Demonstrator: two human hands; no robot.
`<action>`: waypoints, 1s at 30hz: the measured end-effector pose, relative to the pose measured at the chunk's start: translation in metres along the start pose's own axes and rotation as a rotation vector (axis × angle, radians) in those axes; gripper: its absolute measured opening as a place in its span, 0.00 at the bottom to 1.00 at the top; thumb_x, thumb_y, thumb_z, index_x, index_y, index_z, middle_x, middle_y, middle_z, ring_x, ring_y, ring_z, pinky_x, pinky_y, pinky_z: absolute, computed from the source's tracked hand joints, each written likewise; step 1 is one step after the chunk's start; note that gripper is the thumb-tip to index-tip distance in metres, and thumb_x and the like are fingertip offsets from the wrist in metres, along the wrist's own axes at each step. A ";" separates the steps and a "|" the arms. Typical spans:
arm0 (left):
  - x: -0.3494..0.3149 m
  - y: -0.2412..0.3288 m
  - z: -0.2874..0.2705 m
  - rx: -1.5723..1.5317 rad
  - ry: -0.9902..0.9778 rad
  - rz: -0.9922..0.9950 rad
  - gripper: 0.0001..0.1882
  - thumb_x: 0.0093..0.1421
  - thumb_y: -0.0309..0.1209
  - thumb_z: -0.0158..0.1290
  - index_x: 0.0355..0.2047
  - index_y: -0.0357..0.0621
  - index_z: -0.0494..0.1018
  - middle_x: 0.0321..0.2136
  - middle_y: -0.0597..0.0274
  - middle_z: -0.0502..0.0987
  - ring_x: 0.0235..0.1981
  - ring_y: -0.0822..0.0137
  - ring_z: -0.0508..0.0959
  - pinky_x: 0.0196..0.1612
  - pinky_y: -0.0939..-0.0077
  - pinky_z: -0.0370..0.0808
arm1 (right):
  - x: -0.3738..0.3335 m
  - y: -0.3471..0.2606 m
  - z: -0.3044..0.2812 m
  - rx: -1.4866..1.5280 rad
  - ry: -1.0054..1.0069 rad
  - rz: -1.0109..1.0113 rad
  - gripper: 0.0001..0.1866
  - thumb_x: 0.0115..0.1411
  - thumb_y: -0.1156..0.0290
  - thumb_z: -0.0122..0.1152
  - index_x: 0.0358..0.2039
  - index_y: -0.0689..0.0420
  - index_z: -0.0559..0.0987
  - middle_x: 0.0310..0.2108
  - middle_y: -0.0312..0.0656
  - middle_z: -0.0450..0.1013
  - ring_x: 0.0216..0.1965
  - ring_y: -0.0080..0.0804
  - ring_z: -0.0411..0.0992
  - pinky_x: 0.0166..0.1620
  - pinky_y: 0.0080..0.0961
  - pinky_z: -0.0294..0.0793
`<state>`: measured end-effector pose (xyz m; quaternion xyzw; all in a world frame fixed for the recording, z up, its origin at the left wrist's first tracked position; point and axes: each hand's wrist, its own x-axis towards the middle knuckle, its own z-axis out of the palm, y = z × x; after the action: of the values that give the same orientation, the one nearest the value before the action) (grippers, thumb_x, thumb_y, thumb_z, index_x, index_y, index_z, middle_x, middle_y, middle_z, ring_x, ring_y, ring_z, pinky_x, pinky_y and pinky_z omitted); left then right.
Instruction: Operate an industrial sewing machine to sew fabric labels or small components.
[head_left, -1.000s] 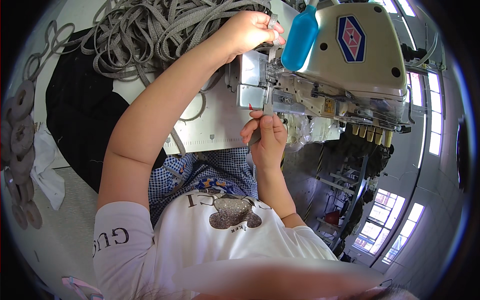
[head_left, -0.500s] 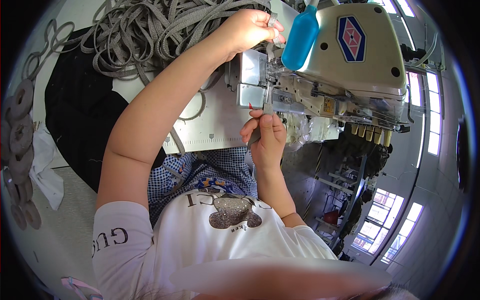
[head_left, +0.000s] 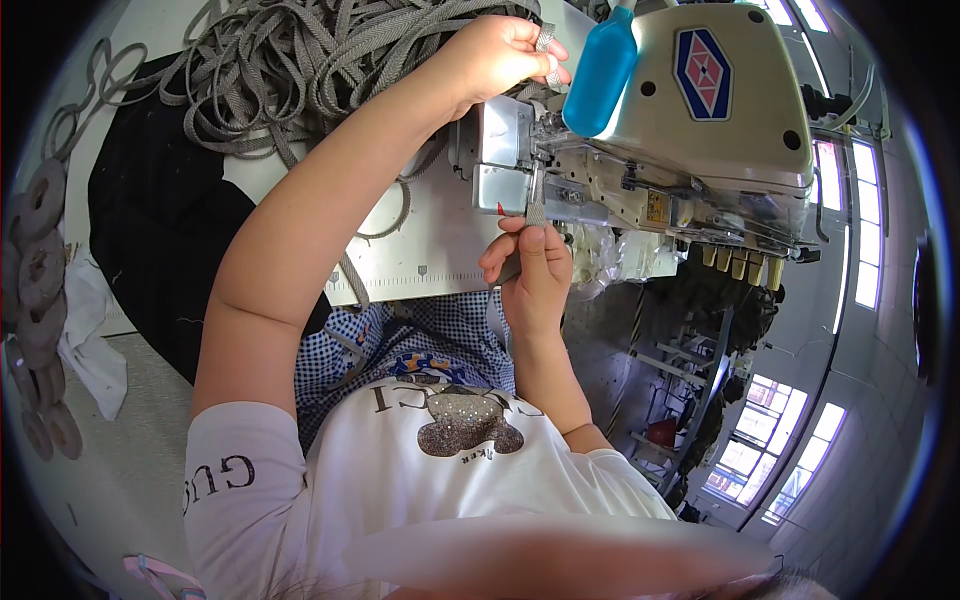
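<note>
A flat grey woven strap (head_left: 536,212) runs through the working area of a beige sewing machine (head_left: 720,110). On the near side of the machine, my right hand (head_left: 535,268) pinches this strap between thumb and fingers, its tail dropping below the palm. My left hand (head_left: 500,58) reaches past the metal plates (head_left: 503,190) to the far side, its thumb and fingers closed on a grey strap end (head_left: 545,40). Whether both are one continuous length I cannot tell, since the machine's foot hides the middle.
A blue bottle-shaped piece (head_left: 601,75) hangs beside the machine head, close to my left hand. A large tangled heap of grey strap (head_left: 290,70) covers the far left of the white table (head_left: 440,245). Black cloth (head_left: 150,200) drapes over its left side. Grey rolls (head_left: 42,270) lie farther left.
The strap tail under my right hand hangs slightly differently. Both hands stay almost where they were, still holding the strap.
</note>
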<state>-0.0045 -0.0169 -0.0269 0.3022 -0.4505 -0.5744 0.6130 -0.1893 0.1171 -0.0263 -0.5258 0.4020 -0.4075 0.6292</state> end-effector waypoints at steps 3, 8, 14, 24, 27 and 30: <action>-0.001 0.001 0.001 0.013 0.007 0.011 0.12 0.52 0.25 0.46 0.38 0.32 0.68 0.33 0.55 0.77 0.34 0.73 0.73 0.43 0.80 0.68 | 0.000 -0.001 0.000 -0.008 0.004 0.002 0.15 0.62 0.63 0.42 0.35 0.64 0.70 0.19 0.45 0.71 0.16 0.25 0.66 0.24 0.17 0.66; -0.002 0.001 0.002 0.021 0.014 0.005 0.12 0.52 0.25 0.46 0.38 0.33 0.68 0.33 0.56 0.77 0.34 0.73 0.73 0.43 0.80 0.67 | -0.001 -0.001 0.001 -0.014 0.015 0.009 0.16 0.62 0.63 0.42 0.35 0.64 0.70 0.19 0.45 0.71 0.17 0.25 0.66 0.24 0.17 0.66; -0.001 0.001 0.001 0.010 0.014 -0.001 0.12 0.52 0.25 0.47 0.37 0.34 0.69 0.33 0.56 0.77 0.34 0.73 0.73 0.43 0.80 0.67 | -0.001 0.000 -0.003 0.028 0.003 0.034 0.16 0.62 0.62 0.42 0.35 0.64 0.71 0.21 0.47 0.72 0.18 0.27 0.67 0.25 0.18 0.67; -0.003 0.004 0.001 0.033 0.011 -0.044 0.11 0.53 0.25 0.47 0.37 0.34 0.69 0.33 0.57 0.77 0.29 0.76 0.70 0.38 0.83 0.68 | 0.000 -0.002 -0.003 0.039 -0.001 0.043 0.17 0.62 0.62 0.43 0.35 0.65 0.71 0.21 0.48 0.73 0.18 0.28 0.68 0.26 0.19 0.68; -0.004 0.006 0.001 0.041 0.012 -0.073 0.10 0.53 0.24 0.46 0.37 0.34 0.69 0.33 0.58 0.77 0.28 0.77 0.69 0.37 0.84 0.68 | 0.000 -0.002 -0.003 0.028 0.002 0.043 0.17 0.62 0.62 0.43 0.35 0.65 0.71 0.21 0.48 0.73 0.18 0.28 0.68 0.26 0.19 0.68; -0.004 0.004 0.001 0.063 0.010 -0.076 0.10 0.54 0.24 0.46 0.37 0.35 0.69 0.33 0.58 0.77 0.27 0.78 0.69 0.36 0.84 0.68 | 0.000 -0.002 -0.004 0.018 0.006 0.044 0.17 0.62 0.62 0.43 0.35 0.65 0.71 0.21 0.48 0.73 0.18 0.28 0.68 0.26 0.19 0.68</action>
<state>-0.0029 -0.0125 -0.0234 0.3410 -0.4536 -0.5813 0.5831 -0.1927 0.1155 -0.0248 -0.5098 0.4118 -0.3987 0.6416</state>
